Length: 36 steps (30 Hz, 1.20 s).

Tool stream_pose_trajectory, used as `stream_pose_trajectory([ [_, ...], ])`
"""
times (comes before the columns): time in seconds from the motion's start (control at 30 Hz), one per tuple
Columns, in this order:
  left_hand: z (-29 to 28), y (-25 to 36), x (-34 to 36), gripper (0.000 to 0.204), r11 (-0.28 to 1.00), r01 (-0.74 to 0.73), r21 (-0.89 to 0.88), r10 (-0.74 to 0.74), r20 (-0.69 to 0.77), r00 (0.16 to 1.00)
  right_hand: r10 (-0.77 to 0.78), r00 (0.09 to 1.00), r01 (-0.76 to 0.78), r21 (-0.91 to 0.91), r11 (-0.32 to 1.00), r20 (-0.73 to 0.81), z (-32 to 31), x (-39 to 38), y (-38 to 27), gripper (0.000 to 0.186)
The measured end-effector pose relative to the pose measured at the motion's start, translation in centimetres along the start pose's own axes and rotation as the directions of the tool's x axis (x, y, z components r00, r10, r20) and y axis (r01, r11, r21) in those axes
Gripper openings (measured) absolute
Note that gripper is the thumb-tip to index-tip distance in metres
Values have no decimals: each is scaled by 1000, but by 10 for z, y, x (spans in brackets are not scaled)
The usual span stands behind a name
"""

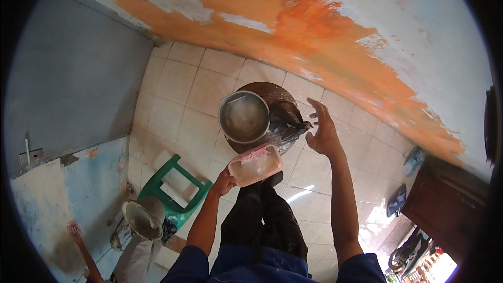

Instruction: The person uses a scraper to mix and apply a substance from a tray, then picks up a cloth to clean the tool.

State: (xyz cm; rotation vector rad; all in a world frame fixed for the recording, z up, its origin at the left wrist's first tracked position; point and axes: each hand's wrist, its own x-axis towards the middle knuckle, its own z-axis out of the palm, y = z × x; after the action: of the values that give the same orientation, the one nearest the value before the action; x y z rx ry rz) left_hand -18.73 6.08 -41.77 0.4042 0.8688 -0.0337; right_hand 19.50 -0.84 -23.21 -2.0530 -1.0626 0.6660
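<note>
My left hand [225, 182] is closed on the left end of a pinkish rectangular plastic tub [255, 165], which has pale residue inside. My right hand [324, 132] is held out with its fingers apart and nothing in them. Close to its fingertips is the twisted end of a black plastic bag [287, 123]. That bag lies on a round dark brown stool top [272, 92]. Beside the bag on the same top stands a grey metal pot [244, 117] with whitish, cloudy contents. The tub is just in front of the stool, nearer my body.
A green plastic chair [175, 181] stands at left, beside a dirty bucket [143, 217]. A co-worker's hand [74, 228] touches the blue patchy wall [97, 188]. Ahead runs a peeling orange wall [251, 5]. At right are a brown wooden cabinet [443, 207] and a dark sandal [396, 200].
</note>
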Motion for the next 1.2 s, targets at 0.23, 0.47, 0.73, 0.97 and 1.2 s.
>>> stream_pose_trajectory([
  [0.23, 43, 19, -47, 80, 997, -71, 16, 70, 26, 997, -340, 819, 191, -339, 921, -463, 6, -56, -50, 58],
  [0.47, 79, 31, -76, 81, 990, -140, 30, 137, 77, 988, -252, 955, 294, -395, 871, 154, 57, -84, -72, 39],
  [0.73, 127, 50, -90, 91, 977, -197, 78, 187, 124, 975, -229, 938, 325, -440, 837, 259, 26, -97, -78, 27],
  [0.97, 141, 44, -97, 83, 978, -191, -79, 200, 128, 971, -335, 916, 401, -445, 801, 221, -7, -127, -96, 33],
  [1.2, 154, 52, -103, 79, 975, -202, -93, 214, 139, 967, -415, 907, 399, -448, 800, 66, -28, -151, -104, 43],
])
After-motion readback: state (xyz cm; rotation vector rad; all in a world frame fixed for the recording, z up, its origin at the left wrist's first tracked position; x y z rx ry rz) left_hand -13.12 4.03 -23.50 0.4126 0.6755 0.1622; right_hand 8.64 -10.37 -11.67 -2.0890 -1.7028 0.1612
